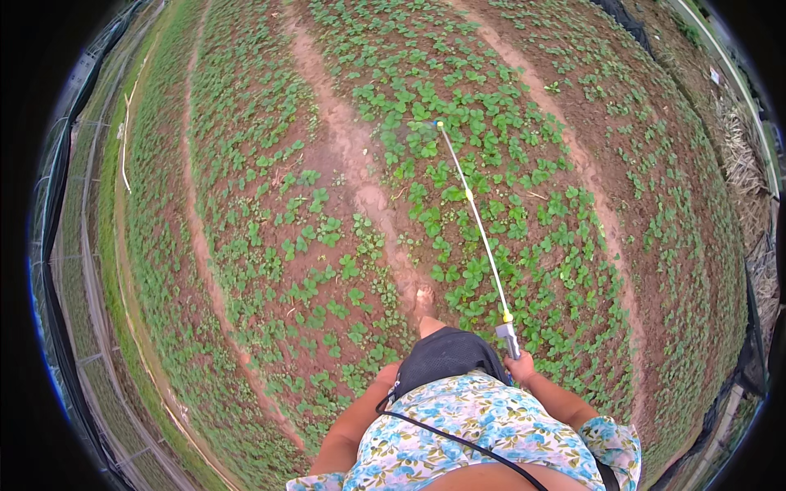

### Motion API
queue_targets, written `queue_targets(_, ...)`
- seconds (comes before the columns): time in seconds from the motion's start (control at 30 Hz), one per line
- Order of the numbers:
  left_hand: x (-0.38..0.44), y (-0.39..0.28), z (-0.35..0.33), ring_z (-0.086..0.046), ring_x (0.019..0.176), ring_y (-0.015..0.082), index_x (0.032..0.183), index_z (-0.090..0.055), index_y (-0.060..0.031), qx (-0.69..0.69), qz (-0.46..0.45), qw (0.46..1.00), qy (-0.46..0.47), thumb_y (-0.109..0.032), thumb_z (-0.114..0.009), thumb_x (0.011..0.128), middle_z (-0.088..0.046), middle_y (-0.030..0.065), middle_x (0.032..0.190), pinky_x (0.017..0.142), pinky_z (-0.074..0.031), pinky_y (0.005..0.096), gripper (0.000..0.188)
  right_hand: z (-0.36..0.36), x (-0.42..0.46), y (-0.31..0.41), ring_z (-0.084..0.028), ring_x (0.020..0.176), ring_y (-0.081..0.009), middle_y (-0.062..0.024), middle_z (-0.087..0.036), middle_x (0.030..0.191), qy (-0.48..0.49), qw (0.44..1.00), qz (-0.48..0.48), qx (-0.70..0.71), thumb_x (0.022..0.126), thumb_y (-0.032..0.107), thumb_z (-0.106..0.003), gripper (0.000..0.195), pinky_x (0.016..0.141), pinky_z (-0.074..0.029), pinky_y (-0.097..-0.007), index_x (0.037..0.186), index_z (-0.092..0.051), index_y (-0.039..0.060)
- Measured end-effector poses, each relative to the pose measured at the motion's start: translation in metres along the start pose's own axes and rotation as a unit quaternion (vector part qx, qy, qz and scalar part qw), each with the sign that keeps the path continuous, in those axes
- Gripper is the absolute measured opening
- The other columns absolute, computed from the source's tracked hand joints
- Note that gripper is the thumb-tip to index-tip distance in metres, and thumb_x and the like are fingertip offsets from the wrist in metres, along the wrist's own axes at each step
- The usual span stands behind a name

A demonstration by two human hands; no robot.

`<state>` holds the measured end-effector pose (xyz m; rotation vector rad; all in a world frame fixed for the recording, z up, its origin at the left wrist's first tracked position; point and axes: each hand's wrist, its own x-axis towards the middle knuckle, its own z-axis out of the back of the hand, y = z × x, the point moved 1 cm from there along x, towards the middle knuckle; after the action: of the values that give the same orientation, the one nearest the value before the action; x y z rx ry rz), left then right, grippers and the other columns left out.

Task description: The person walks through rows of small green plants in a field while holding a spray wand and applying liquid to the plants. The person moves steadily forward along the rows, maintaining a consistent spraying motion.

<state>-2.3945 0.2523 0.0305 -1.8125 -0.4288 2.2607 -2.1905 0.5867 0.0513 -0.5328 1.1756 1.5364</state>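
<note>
My right hand [521, 367] is closed around the grey handle [508, 339] of a spray wand [482, 236]. The slim pale lance slants forward and left over a bed of low strawberry-like plants [476, 270]. At its far end a small blue and yellow nozzle [439, 124] sits above the leaves, with a faint haze to its left. Beside my dark shorts [451, 356] is my left hand [388, 372], mostly hidden, so its fingers cannot be made out. A black cord [454, 437] crosses the floral shirt [454, 402].
My bare foot [424, 299] is on a muddy furrow [374, 202] between planted beds. Another furrow [589, 178] runs to the right. A stick [126, 141] lies by the grassy left edge. Dry straw [740, 147] and black sheeting [750, 350] border the right side.
</note>
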Motion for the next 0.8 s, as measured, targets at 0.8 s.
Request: queue_targets(0.8,0.044,0.015,0.028,-0.057,0.103,0.0362,0.115,-0.055,-0.0081,-0.021,-0.083,0.996,-0.011,-0.038,-0.044,0.086,-0.059,0.0209,0.111,0.086,-0.046,0.0428,0.043,0.033,0.093,0.159,-0.034,0.039,-0.0093,0.0011,-0.040,0.054,-0.055,0.939,-0.028,0.339,0.079,0.009,-0.053,0.010,0.034,-0.025,-0.0253,0.075,-0.044,0.0102)
